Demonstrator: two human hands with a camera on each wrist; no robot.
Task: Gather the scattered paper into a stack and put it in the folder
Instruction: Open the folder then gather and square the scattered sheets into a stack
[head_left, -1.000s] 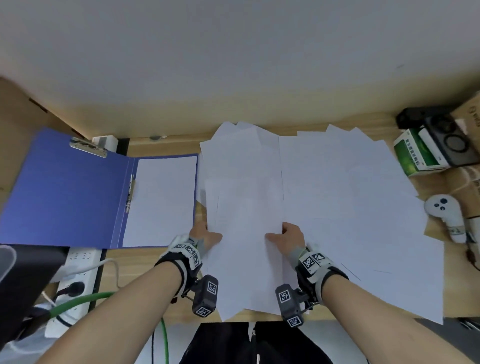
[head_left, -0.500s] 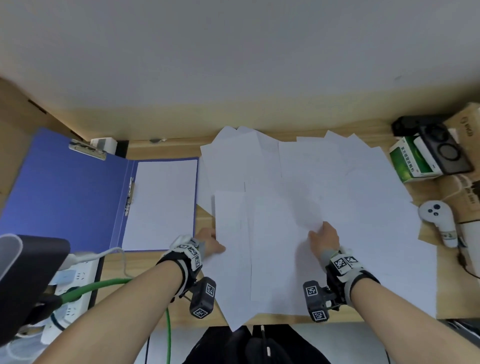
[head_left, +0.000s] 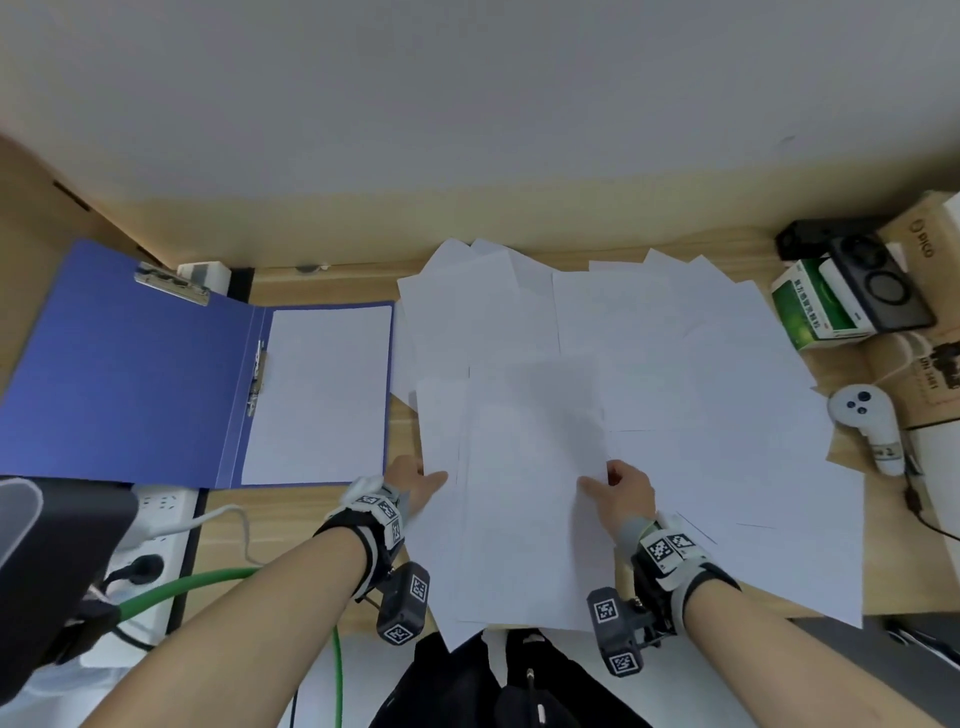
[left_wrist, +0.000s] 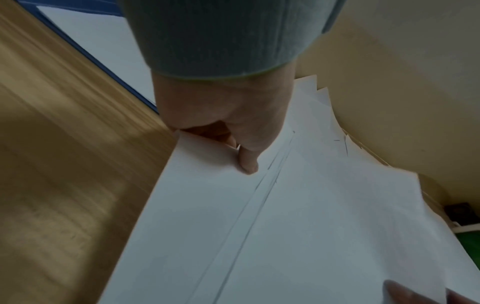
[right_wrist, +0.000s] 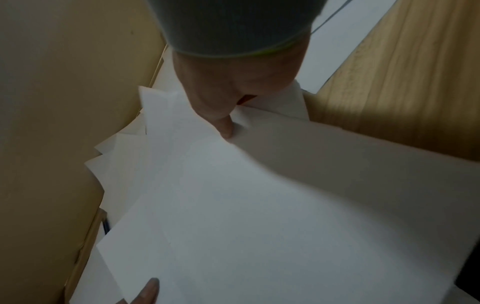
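White paper sheets lie scattered over the middle and right of the wooden desk. A small pile of sheets sits at the front centre. My left hand pinches the pile's left edge, thumb on top. My right hand pinches a top sheet at its right edge, thumb on top, fingers hidden beneath. The blue folder lies open at the left with a white sheet on its right half.
A power strip and a green cable lie at the front left, beside a dark object. At the right stand a green box, a black device, a white controller and a cardboard box.
My right hand went right, took a sheet and has brought it back left onto the front-centre pile. My left hand has kept its hold on the pile's left edge.
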